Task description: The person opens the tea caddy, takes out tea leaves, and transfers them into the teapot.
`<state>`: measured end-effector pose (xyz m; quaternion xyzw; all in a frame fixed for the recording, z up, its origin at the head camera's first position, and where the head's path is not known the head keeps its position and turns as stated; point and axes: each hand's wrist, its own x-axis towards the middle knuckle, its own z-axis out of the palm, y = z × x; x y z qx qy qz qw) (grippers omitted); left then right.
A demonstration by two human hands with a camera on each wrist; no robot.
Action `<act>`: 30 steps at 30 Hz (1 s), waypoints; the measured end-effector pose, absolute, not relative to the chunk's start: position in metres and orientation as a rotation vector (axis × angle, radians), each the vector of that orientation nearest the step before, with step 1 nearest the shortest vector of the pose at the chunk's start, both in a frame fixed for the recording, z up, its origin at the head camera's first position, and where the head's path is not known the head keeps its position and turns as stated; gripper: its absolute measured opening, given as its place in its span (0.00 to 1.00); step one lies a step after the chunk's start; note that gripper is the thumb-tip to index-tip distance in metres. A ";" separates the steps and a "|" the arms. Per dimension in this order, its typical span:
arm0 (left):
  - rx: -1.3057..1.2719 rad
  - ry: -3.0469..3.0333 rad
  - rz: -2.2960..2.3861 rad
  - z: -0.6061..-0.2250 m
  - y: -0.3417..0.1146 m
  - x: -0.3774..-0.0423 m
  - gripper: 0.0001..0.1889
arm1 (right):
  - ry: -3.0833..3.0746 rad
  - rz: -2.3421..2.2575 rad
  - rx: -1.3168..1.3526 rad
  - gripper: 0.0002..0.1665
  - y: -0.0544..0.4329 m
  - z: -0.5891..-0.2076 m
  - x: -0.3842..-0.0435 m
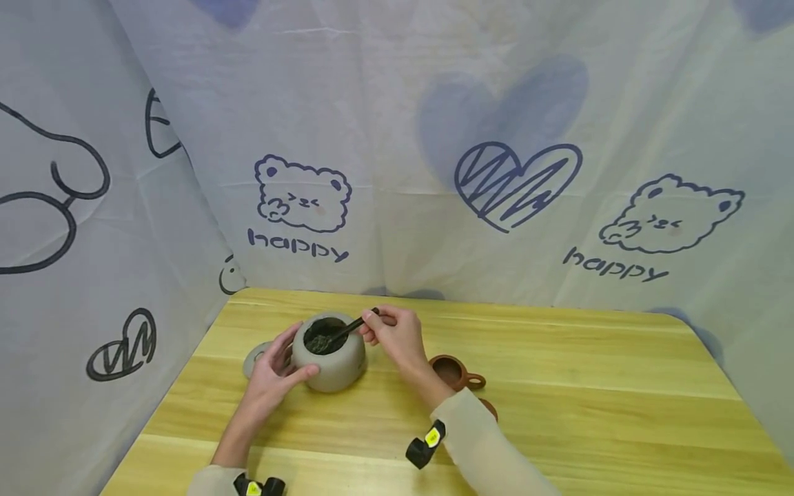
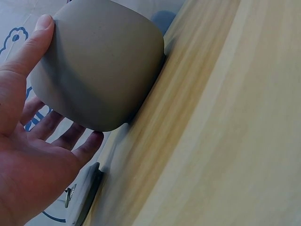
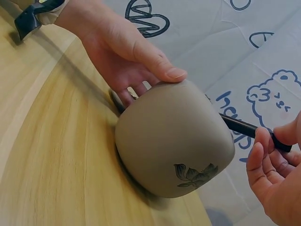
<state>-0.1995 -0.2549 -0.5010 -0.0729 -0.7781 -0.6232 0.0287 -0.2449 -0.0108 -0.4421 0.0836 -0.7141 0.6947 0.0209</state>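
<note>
A round grey-beige ceramic jar (image 1: 335, 370) stands on the left side of the table, its mouth facing up with dark, leaf-like stuff (image 1: 319, 342) inside. My left hand (image 1: 273, 372) holds it from the left, thumb near the rim and fingers round the side, as the left wrist view shows on the jar's smooth wall (image 2: 103, 66). Between thumb and fingers, my right hand (image 1: 397, 337) pinches the black handle of a scoop (image 1: 353, 326). The scoop's far end dips into the mouth. A dark leaf print (image 3: 195, 175) marks the jar in the right wrist view.
Partly behind my left hand lies a grey lid (image 1: 253, 359) with a small metal knob (image 2: 70, 195). A brown clay pot with a loop handle (image 1: 448, 372) stands right of my right forearm; another brown piece (image 1: 490, 409) is mostly hidden by the sleeve. Printed cloth (image 1: 397, 262) hangs behind the table.
</note>
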 end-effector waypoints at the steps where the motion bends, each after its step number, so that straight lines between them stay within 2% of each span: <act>1: -0.226 -2.400 -1.924 -0.501 -0.255 -0.200 0.43 | -2.206 2.154 0.259 0.11 -0.010 -0.441 -0.245; 30: -0.226 -2.422 -1.918 -0.497 -0.257 -0.203 0.43 | -2.121 2.158 0.202 0.10 0.013 -0.426 -0.244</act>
